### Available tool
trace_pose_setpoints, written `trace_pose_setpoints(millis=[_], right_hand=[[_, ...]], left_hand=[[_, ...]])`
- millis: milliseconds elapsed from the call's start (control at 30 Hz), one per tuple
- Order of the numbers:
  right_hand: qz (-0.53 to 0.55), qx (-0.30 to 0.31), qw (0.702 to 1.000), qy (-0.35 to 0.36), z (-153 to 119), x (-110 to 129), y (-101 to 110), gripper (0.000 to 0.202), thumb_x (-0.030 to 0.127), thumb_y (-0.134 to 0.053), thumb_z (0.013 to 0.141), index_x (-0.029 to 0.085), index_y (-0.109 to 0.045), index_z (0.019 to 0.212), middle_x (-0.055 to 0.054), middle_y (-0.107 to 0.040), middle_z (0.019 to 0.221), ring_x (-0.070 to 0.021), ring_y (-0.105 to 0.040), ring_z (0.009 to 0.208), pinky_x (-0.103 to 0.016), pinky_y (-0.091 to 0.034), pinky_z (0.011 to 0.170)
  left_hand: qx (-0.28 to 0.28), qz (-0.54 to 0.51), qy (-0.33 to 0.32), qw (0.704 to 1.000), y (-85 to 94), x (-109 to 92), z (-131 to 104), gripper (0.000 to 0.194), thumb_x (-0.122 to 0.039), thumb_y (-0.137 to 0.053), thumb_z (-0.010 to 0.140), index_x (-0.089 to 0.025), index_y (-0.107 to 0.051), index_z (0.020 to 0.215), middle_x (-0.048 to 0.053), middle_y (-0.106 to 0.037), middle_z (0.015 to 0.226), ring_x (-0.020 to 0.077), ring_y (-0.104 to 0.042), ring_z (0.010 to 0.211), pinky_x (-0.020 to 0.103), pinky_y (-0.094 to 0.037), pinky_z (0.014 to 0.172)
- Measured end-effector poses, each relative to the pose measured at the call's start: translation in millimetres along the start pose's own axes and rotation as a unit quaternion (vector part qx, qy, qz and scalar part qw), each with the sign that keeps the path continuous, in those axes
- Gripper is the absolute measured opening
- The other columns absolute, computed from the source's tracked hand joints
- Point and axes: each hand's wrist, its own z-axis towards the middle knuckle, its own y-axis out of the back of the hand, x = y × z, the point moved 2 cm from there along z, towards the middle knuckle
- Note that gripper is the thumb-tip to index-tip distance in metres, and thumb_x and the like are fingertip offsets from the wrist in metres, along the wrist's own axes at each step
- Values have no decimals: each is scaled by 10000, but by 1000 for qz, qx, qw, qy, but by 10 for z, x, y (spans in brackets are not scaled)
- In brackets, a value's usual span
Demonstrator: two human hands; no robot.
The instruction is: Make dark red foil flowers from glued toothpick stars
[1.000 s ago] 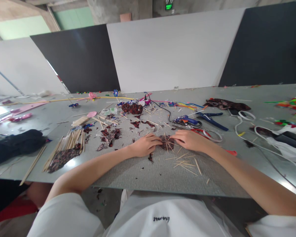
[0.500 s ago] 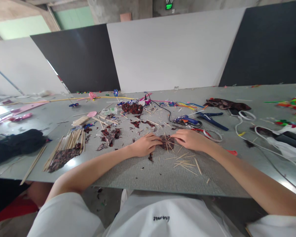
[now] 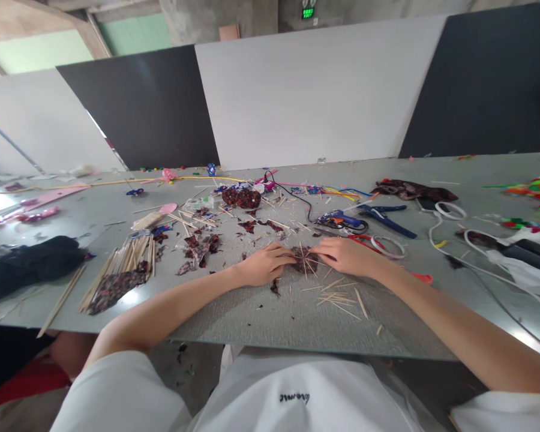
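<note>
A small piece of dark, reddish-brown patterned fabric (image 3: 304, 267) lies flat on the table between my hands. Thin wooden sticks (image 3: 306, 257) fan out across it in a star shape. At its left edge, my left hand (image 3: 270, 263) has its fingers closed on the fabric. My right hand (image 3: 339, 255) pinches the opposite edge, near the stick ends; its fingertips are partly hidden. Just in front of my right hand, several loose short sticks (image 3: 337, 298) are scattered. A small dark scrap (image 3: 275, 287) lies below my left hand.
Behind my right hand are a blue glue gun (image 3: 342, 219), dark blue cutters (image 3: 389, 219) and a white ring (image 3: 387, 246). To the left lie bundled sticks (image 3: 132, 257), patterned fabric (image 3: 117, 288) and black cloth (image 3: 31, 267). More fabric scraps (image 3: 201, 248) litter the grey table (image 3: 234, 321).
Almost nothing differs. My right hand has shifted very slightly at the fabric's edge; my left hand and the sticks keep their places.
</note>
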Motion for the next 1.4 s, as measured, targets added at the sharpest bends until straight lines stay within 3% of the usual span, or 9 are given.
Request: trace_pose_setpoints(millis=[800, 1400], right_hand=[[24, 33, 999, -9, 42, 120, 73, 374, 270, -470, 1079, 194, -754, 1311, -104, -788, 1137, -261, -707, 1032, -413, -559, 939], [30, 8, 1000, -6, 38, 113, 54, 348, 266, -506, 1068, 213, -760, 1300, -92, -798, 1151, -241, -723, 1020, -375, -557, 922]], left_hand=[[6, -6, 5, 1000, 30, -14, 7, 408, -141, -425, 1047, -218, -651, 1379, 96, -660, 1418, 247, -563, 1328, 444, -473, 1174], [2, -3, 1, 1000, 10, 8, 2, 422, -112, -439, 1031, -213, -654, 1380, 102, -657, 1420, 244, -563, 1333, 441, -471, 1179]])
